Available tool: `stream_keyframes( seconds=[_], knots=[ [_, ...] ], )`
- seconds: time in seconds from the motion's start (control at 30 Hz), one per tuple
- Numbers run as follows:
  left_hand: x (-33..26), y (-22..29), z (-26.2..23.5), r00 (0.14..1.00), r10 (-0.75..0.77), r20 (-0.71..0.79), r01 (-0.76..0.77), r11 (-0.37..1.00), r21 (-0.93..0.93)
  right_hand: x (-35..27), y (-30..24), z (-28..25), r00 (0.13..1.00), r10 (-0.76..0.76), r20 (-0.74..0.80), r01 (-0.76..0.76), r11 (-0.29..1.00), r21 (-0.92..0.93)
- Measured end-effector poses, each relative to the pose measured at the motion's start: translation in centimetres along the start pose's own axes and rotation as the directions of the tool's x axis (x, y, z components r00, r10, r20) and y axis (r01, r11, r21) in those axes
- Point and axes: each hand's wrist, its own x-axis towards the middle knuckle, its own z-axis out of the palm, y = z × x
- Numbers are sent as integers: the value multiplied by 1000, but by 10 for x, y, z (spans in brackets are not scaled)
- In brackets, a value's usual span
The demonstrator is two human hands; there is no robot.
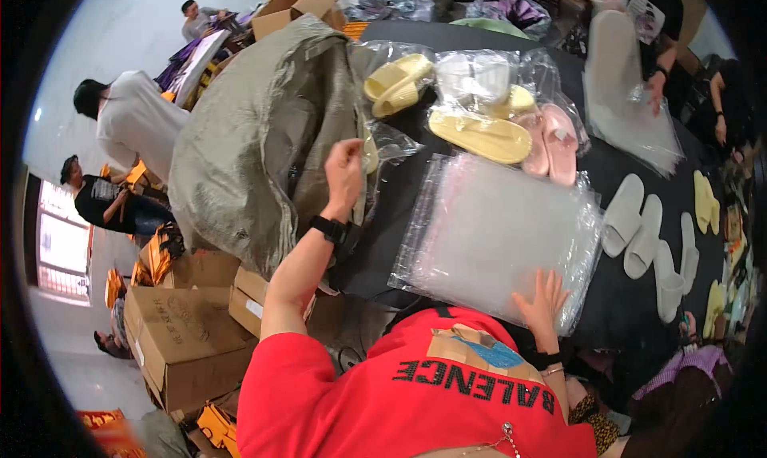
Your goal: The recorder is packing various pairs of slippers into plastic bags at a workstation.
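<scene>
My left hand (343, 174), fingers curled, is at the mouth of a large grey-green woven sack (240, 138). Just beside it a yellow slipper (371, 153) in clear plastic shows in part; whether my fingers grip its bag cannot be made out. My right hand (543, 302) lies with fingers spread on a stack of clear plastic bags (503, 226) at the near table edge. Beyond the stack are bagged slippers: a yellow pair (397, 85), a larger yellow one (479, 136), a white pair (477, 76) and a pink pair (550, 141).
Loose white slippers (623, 214) and yellow slippers (705, 202) sit on the black table (383, 218) to the right. Across it, a person's hand (655, 92) is by more clear bags (623, 90). Cardboard boxes (188, 338) stand at left; other people work behind.
</scene>
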Motion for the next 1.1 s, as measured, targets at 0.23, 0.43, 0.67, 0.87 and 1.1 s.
stream_keyframes(
  seconds=[0.23, 0.43, 0.67, 0.87, 1.1],
  knots=[
    [23, -112, -46, 877, -430, 214, 328, 862, 388, 6, 0, 10, 999, -31, 12, 30, 999, 31],
    [33, -69, -35, 895, -316, 316, 220, 927, 304, 6, 1, 9, 1000, -3, 19, 2, 999, 50],
    [60, -99, -76, 949, -280, -146, 279, 527, 803, 7, -1, 12, 999, 2, 35, -4, 999, 52],
    [47, -92, -70, 959, -268, -86, 180, 349, 920, 5, -1, 12, 999, 9, 43, -13, 996, 85],
    [77, -87, -77, 891, -453, 38, 230, 522, 821, 9, 9, 21, 999, 8, 35, -10, 999, 44]
  ],
)
